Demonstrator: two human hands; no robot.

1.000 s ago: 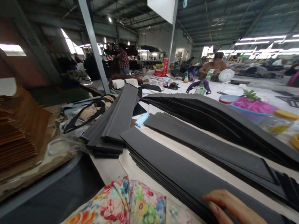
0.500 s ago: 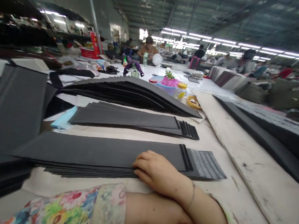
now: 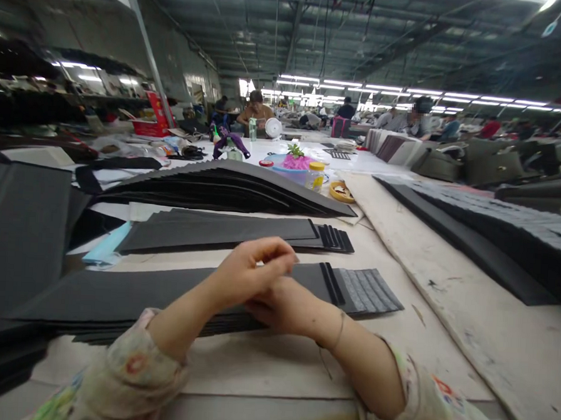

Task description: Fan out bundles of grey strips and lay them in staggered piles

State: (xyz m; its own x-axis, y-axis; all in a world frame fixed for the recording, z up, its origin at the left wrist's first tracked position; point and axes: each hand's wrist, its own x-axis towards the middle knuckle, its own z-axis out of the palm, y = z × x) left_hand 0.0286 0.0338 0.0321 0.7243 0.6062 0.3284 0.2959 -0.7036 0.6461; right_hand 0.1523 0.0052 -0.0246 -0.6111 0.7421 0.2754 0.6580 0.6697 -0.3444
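My left hand (image 3: 252, 268) is raised over the front stack, its fingers curled in toward the thumb. Below and against it lies my right hand (image 3: 287, 305), fingers bent and partly covered by the left. Whatever either hand may hold is too small or hidden. Both are above a stack of dark grey fabric panels (image 3: 130, 290), whose right end has black bands and lighter grey ridged strips (image 3: 368, 290). A dark thread (image 3: 326, 363) hangs below my right wrist. Just behind lies a second stack of grey panels (image 3: 213, 228).
An arched pile of panels (image 3: 244, 177) lies farther back. Grey panels (image 3: 21, 221) are heaped at left, beside a light blue mask (image 3: 109, 245). A yellow-lidded jar (image 3: 315, 174) and a small basket (image 3: 340, 191) stand behind. More panels (image 3: 471, 245) lie right; people work in the background.
My left hand has come up from beneath the right forearm to meet the right hand. The right hand has lifted from lying on the front stack. The view has tilted up.
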